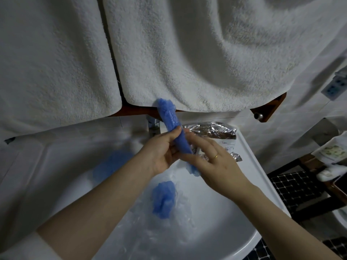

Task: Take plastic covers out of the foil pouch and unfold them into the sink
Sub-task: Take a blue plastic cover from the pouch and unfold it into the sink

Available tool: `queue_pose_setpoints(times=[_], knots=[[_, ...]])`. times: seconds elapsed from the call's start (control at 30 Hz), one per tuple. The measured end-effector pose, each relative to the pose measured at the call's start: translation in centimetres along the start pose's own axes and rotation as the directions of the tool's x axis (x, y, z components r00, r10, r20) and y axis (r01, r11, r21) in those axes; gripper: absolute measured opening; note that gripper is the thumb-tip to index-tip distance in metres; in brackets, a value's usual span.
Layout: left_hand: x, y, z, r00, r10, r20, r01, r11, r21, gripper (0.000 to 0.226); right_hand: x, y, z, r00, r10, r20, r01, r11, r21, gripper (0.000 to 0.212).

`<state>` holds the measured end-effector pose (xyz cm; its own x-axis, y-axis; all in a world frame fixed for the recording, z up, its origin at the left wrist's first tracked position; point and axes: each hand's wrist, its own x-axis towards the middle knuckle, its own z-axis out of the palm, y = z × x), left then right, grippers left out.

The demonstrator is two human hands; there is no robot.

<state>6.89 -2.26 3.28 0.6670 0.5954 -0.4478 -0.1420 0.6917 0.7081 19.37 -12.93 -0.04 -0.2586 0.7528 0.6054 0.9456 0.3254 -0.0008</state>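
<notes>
I see the left hand [163,151] curled round the lower middle of a long, still-folded roll of blue crinkled plastic cover [171,122], which stands tilted up toward the centre of the frame, its gathered top end just below the hem of the white terry towels [187,53]. The right hand [212,162] has its fingers fairly straight, laid against the roll's right side, with the thumb side hidden, so whether it pinches the plastic I cannot tell; a gold ring [216,157] sits on one finger. I judge the roll is held up over the white ceramic sink [249,156] so it can be pulled open and dropped straight into the bowl.

Lower in the frame, a bunched blue cover [163,200] already lies in the bowl, with clear, filmy plastic around it. A paler blue patch [110,164] sits left of centre, too blurred to read. The crumpled silver foil pouch [212,130] rests on the sink's far rim, right of the chrome tap [154,126], close enough to reach for the next one. So I judge the task is partway through.
</notes>
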Motion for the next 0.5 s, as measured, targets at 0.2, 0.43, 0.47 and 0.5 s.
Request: queue_pose_setpoints(times=[0.2, 0.43, 0.47, 0.5], knots=[[0.0, 0.1, -0.1, 1.000, -0.009, 0.024, 0.008, 1.000, 0.009, 0.021, 0.6, 0.5, -0.9, 0.999, -0.037, -0.039, 0.040, 0.995, 0.090, 0.010], [0.0, -0.3, -0.5, 0.997, -0.081, 0.001, 0.081, 0.995, 0.058, 0.017, 1.3, 1.0, -2.6, 0.978, 0.054, 0.201, -0.128, 0.916, 0.379, 0.024], [0.0, -0.4, -0.3, 0.996, -0.090, -0.003, 0.090, 0.994, 0.066, 0.018, 1.5, 1.0, -2.9, 0.966, 0.126, 0.227, -0.215, 0.879, 0.426, 0.019], [0.1, -0.4, -0.1, 0.996, -0.094, -0.007, 0.094, 0.993, 0.073, 0.018, 1.8, 1.0, -3.1, 0.945, 0.211, 0.251, -0.309, 0.828, 0.468, 0.011]])
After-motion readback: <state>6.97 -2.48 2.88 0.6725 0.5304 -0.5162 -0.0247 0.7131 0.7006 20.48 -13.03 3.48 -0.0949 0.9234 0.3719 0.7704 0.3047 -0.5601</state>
